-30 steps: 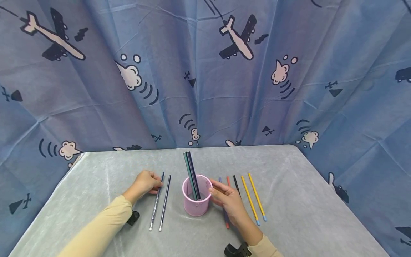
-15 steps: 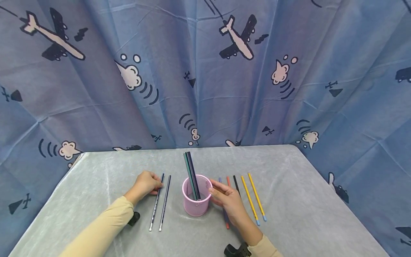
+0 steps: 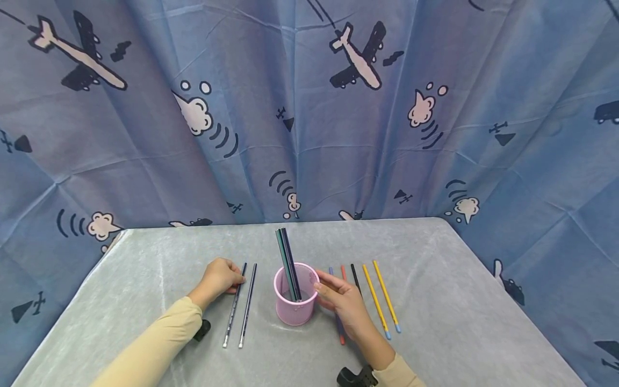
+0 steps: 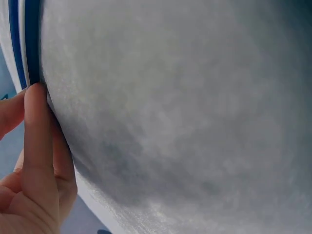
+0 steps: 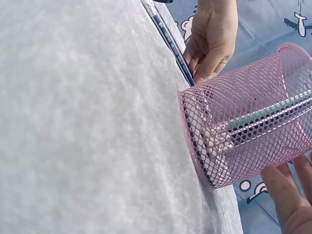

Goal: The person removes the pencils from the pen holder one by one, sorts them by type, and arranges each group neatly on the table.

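Observation:
My left hand pinches a dark blue pencil near its far end, between thumb and fingertips. Up close in the left wrist view, the fingers meet on its blue shaft. Just right of it lies a second dark pencil. A pink mesh pencil cup stands upright on the table, holding several green and dark pencils that lean left. My right hand holds the cup's right side with thumb and fingers. Only part of that hand shows in the right wrist view.
To the right of the cup lie a purple pencil, a red pencil, a black pencil and two yellow pencils. The right forearm partly covers some. A blue patterned curtain hangs behind the grey-covered table.
The pencil in my left hand has shifted very slightly toward me and left. My right hand and the cup have stayed in place.

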`<state>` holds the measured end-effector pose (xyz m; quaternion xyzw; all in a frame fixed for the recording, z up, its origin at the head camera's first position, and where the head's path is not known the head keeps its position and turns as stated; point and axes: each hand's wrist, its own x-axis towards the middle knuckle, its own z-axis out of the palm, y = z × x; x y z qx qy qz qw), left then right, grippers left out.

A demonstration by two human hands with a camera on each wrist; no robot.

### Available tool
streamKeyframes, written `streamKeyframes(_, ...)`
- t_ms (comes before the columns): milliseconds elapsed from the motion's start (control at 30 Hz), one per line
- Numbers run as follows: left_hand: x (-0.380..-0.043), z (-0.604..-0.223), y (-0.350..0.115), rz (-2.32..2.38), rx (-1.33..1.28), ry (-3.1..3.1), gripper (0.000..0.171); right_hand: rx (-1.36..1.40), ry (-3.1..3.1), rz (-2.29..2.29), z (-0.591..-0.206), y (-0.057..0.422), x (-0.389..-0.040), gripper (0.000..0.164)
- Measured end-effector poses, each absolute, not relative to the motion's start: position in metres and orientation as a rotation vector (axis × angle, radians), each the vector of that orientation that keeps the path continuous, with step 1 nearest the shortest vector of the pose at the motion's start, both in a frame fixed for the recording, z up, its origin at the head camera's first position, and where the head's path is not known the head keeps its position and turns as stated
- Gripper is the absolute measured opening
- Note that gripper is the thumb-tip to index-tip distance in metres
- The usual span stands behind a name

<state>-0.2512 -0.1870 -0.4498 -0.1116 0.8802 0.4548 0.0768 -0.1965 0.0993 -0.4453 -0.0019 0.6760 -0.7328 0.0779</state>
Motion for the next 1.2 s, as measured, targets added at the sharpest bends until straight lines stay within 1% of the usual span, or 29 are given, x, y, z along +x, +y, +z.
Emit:
streamKeyframes(233, -0.249, -0.444, -0.187, 1.361, -0.319, 2.679, 0.01, -0.014, 2.015, -2.193, -0.447, 0.1, -0.198, 0.045)
streamKeyframes(500, -0.245, -0.426, -0.178, 1.445, -0.269, 2.778, 0.008, -0.009, 2.011, -2.202, -0.448, 0.1, -0.197, 0.045)
streamKeyframes(600, -0.242, -0.421, -0.171, 1.538, -0.271, 2.768, 0.009, -0.01, 2.017, -2.199, -0.447, 0.1, -0.197, 0.045)
streamKeyframes(833, -0.233, -0.413, -0.158, 1.761, -0.238, 2.695, 0.018, -0.018, 2.021, -2.198, -0.447, 0.1, -0.197, 0.045)
streamKeyframes(1200, -0.223, -0.406, -0.139, 2.026, -0.226, 2.544, 0.021, -0.004, 2.026, -2.202, -0.446, 0.099, -0.196, 0.045)
